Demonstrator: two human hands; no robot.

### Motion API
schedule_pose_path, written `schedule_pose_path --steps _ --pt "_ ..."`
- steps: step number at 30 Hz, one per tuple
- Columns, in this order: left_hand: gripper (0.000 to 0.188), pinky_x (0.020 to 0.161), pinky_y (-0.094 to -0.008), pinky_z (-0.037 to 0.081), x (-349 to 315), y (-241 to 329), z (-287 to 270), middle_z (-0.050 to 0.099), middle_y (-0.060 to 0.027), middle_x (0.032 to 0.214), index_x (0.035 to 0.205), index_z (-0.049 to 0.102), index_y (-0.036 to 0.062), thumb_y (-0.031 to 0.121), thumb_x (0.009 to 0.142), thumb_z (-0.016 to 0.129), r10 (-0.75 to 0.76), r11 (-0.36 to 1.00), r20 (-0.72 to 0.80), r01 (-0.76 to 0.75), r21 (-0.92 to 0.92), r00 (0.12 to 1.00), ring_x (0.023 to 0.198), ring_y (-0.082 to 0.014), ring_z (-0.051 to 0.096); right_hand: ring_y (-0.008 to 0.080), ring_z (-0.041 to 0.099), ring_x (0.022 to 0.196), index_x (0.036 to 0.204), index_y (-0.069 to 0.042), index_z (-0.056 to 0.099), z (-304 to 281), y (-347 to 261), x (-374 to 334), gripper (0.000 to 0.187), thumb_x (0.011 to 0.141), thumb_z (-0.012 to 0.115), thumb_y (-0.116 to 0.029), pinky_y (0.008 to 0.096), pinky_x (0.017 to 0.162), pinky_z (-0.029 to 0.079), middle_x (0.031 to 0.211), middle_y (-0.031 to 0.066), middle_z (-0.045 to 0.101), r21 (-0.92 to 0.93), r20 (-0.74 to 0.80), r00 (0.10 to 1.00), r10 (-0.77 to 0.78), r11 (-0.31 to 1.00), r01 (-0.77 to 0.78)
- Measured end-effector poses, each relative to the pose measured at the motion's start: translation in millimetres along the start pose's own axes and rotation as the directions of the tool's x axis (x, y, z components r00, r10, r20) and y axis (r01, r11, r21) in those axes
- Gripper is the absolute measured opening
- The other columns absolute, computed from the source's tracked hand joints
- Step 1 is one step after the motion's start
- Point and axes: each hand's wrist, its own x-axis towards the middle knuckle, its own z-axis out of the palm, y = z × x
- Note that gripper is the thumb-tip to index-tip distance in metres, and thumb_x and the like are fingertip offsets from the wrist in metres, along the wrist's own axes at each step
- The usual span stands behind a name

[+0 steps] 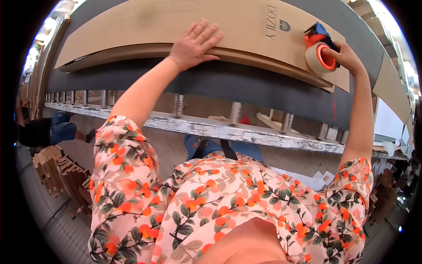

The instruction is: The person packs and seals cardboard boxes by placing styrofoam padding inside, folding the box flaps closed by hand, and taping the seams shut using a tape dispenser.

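A long, flat brown cardboard box (246,26) lies across the dark surface in front of me, dark print on its top near the right end. Its top panel stands slightly proud of the near side wall. My left hand (195,46) rests flat on the box's near edge, fingers spread. At the right end my right hand (348,58) grips a tape dispenser (320,37), blue and orange, loaded with a wide tape roll on an orange core. The dispenser is over the box top; whether its tape touches the cardboard I cannot tell.
The dark conveyor belt (263,88) runs left to right, with metal rollers and a worn white rail (211,127) on my side. Cardboard sheets (393,88) stand at the right. At the lower left are stacked cardboard pieces (66,176) and another person (48,127) in dark clothing.
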Motion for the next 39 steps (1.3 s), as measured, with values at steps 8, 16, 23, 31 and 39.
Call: schedule_pose_path --steps 8,16,23,31,39 --pt "0.057 0.102 -0.0394 0.04 94 53 14 0.054 -0.0038 0.133 0.129 0.053 0.0189 0.05 0.083 0.063 0.053 0.999 -0.221 -0.05 0.02 0.974 0.122 -0.0251 0.051 0.0189 0.065 0.077 0.105 -0.002 0.062 18 57 -35 0.036 0.078 0.06 -0.025 0.0351 0.063 0.057 0.087 0.0082 0.065 0.534 -0.093 0.956 0.277 0.825 -0.186" --pt "0.049 0.102 -0.0448 0.039 126 70 51 0.056 -0.0078 0.129 0.128 0.053 0.0155 0.041 0.087 0.061 0.04 0.998 -0.287 -0.024 0.06 0.957 0.119 -0.0298 0.053 0.0249 0.057 0.105 0.125 -0.013 0.051 91 -45 -87 0.053 0.077 0.069 -0.026 0.05 0.092 0.045 0.12 0.0097 0.057 0.998 0.046 0.977 0.209 -0.056 -0.035" --pt "0.039 0.102 -0.0462 0.039 134 70 60 0.057 -0.0107 0.127 0.121 0.054 0.0144 0.034 0.088 0.06 0.086 0.995 -0.292 -0.066 0.077 0.953 0.12 -0.0335 0.053 0.0133 0.063 0.082 0.101 -0.006 0.072 -10 -114 26 0.055 0.075 0.068 -0.054 0.0287 0.076 0.048 0.089 0.007 0.068 0.046 -0.485 0.872 -0.068 0.994 0.103" --pt "0.035 0.101 -0.0464 0.04 125 57 64 0.058 -0.0113 0.125 0.117 0.055 0.0155 0.032 0.086 0.059 0.147 0.982 -0.293 -0.103 0.16 0.945 0.116 -0.0344 0.055 0.0421 0.065 0.079 0.116 -0.018 0.06 146 -83 -35 0.06 0.07 0.066 -0.056 0.0499 0.069 0.053 0.083 0.0243 0.063 -0.203 -0.62 0.763 -0.18 0.977 0.066" --pt "0.033 0.099 -0.0454 0.04 114 53 57 0.058 -0.0101 0.124 0.113 0.057 0.0162 0.036 0.087 0.061 0.12 0.988 -0.305 -0.084 0.129 0.945 0.115 -0.0326 0.055 0.0391 0.065 0.089 0.117 -0.012 0.063 193 -90 -39 0.063 0.07 0.063 -0.053 0.0444 0.081 0.052 0.097 0.0255 0.064 -0.129 -0.39 0.921 0.024 0.989 -0.08"
